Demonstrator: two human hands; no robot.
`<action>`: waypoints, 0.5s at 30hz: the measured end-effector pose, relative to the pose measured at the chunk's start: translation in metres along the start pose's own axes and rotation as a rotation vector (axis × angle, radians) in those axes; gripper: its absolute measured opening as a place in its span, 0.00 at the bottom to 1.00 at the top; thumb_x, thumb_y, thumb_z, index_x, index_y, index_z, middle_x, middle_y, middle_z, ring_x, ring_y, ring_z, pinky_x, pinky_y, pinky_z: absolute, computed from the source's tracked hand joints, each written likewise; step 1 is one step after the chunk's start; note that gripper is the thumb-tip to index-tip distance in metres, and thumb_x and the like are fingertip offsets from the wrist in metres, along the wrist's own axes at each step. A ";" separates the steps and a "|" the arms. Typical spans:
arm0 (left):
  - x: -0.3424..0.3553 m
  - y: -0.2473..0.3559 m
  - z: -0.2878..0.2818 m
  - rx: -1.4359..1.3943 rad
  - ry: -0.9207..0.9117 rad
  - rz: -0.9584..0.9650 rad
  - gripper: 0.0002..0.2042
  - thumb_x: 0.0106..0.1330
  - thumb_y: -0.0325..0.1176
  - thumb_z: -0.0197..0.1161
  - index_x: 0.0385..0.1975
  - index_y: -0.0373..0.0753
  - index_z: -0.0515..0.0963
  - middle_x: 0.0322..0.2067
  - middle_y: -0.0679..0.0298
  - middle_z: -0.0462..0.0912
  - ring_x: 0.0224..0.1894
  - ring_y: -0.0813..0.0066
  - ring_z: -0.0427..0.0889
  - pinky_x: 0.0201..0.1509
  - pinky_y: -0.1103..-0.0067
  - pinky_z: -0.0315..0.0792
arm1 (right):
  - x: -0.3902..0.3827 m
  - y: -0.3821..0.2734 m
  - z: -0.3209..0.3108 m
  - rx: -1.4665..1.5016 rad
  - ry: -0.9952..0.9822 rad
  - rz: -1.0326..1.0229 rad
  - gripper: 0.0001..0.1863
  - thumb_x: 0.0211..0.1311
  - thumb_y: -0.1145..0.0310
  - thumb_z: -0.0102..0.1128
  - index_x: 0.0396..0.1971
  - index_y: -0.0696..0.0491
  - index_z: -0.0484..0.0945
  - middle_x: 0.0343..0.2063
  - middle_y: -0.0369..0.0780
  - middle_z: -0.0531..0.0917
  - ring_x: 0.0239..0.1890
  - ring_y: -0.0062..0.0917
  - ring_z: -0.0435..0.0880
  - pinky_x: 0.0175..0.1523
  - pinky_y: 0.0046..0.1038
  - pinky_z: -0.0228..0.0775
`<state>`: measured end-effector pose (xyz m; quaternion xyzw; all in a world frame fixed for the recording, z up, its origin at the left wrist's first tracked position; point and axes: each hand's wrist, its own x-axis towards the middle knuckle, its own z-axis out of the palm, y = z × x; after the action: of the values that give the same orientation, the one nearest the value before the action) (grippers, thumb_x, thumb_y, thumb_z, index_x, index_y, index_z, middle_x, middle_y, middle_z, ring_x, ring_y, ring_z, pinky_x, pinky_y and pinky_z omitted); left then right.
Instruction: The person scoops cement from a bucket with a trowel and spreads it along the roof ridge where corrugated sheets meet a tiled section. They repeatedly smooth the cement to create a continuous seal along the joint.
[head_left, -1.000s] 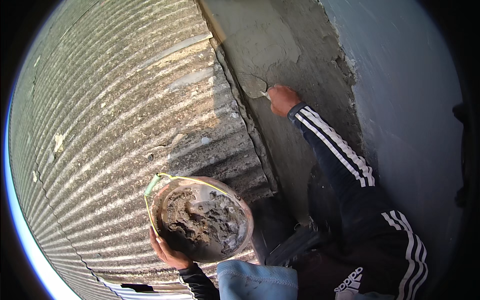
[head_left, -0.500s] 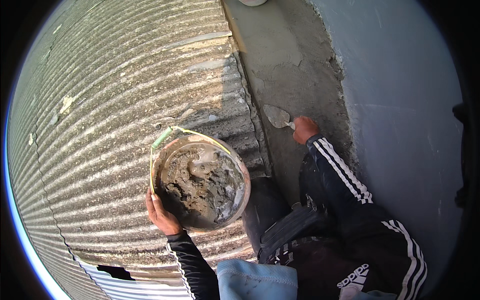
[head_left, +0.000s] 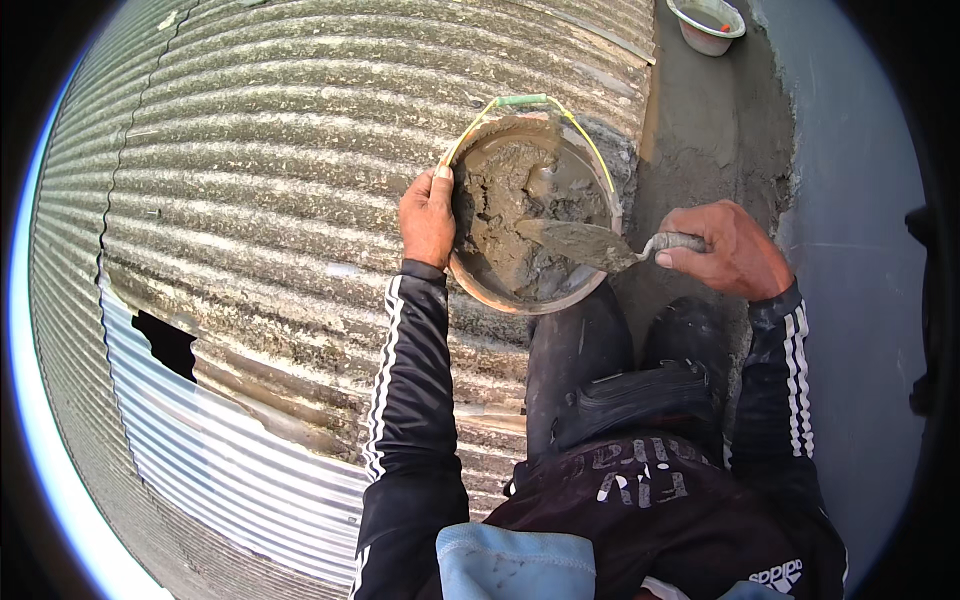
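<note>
My left hand (head_left: pixel 428 218) grips the left rim of a round bucket (head_left: pixel 520 303), thumb over the edge. Wet grey-brown mortar (head_left: pixel 497 195) fills part of the bucket. Its wire handle (head_left: pixel 584 132) with a green grip leans toward the far side. In my right hand (head_left: pixel 730 248), fingers closed round the handle, is a pointing trowel (head_left: pixel 580 240). The trowel's blade reaches over the bucket's right rim and its tip lies at the mortar; how deep it goes I cannot tell.
Corrugated, weathered roofing (head_left: pixel 270 190) spreads to the left, with a dark hole (head_left: pixel 163 345) and a shinier metal sheet (head_left: pixel 240 470) nearer me. A strip of smoothed mortar (head_left: pixel 690 130) runs along the grey wall (head_left: pixel 850 300). A white tub (head_left: pixel 708 38) stands at its far end.
My right hand has brought the trowel from the mortar strip over to the bucket. The view has shifted, and the bucket's handle now points farther away from me.
</note>
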<state>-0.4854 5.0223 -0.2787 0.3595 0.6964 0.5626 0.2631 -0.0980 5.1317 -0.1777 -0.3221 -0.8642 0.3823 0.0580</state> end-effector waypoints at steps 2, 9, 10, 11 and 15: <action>0.003 -0.003 0.000 0.074 0.027 0.035 0.16 0.79 0.40 0.59 0.47 0.31 0.85 0.31 0.69 0.83 0.33 0.83 0.74 0.40 0.78 0.71 | 0.014 -0.020 0.025 -0.142 -0.087 -0.069 0.14 0.63 0.60 0.70 0.39 0.56 0.87 0.29 0.51 0.86 0.34 0.48 0.86 0.42 0.44 0.76; 0.002 -0.006 0.002 0.237 0.100 0.108 0.17 0.77 0.43 0.60 0.42 0.33 0.84 0.25 0.58 0.82 0.28 0.72 0.77 0.38 0.71 0.73 | 0.034 -0.018 0.065 -0.203 -0.092 -0.060 0.17 0.63 0.58 0.70 0.40 0.57 0.88 0.30 0.53 0.87 0.38 0.51 0.87 0.44 0.48 0.78; 0.002 -0.006 0.002 0.264 0.110 0.109 0.16 0.77 0.43 0.60 0.42 0.34 0.84 0.25 0.56 0.81 0.28 0.70 0.78 0.38 0.70 0.72 | 0.038 -0.016 0.065 -0.170 -0.128 -0.059 0.17 0.64 0.57 0.70 0.40 0.58 0.88 0.30 0.53 0.86 0.38 0.51 0.87 0.43 0.47 0.78; 0.002 -0.005 0.003 0.287 0.126 0.136 0.16 0.77 0.43 0.60 0.42 0.34 0.84 0.24 0.55 0.81 0.27 0.68 0.78 0.37 0.69 0.72 | 0.043 -0.013 0.065 -0.129 -0.165 -0.069 0.18 0.64 0.57 0.70 0.40 0.59 0.88 0.30 0.54 0.86 0.38 0.51 0.87 0.43 0.47 0.78; 0.001 -0.003 0.004 0.290 0.127 0.123 0.16 0.77 0.43 0.60 0.42 0.34 0.85 0.25 0.53 0.82 0.27 0.67 0.78 0.37 0.69 0.73 | 0.056 -0.002 0.069 0.033 -0.298 -0.091 0.21 0.68 0.55 0.68 0.37 0.62 0.86 0.25 0.48 0.85 0.29 0.39 0.87 0.37 0.41 0.76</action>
<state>-0.4838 5.0254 -0.2822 0.3995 0.7622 0.4927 0.1290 -0.1667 5.1214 -0.2325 -0.2216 -0.8704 0.4371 -0.0483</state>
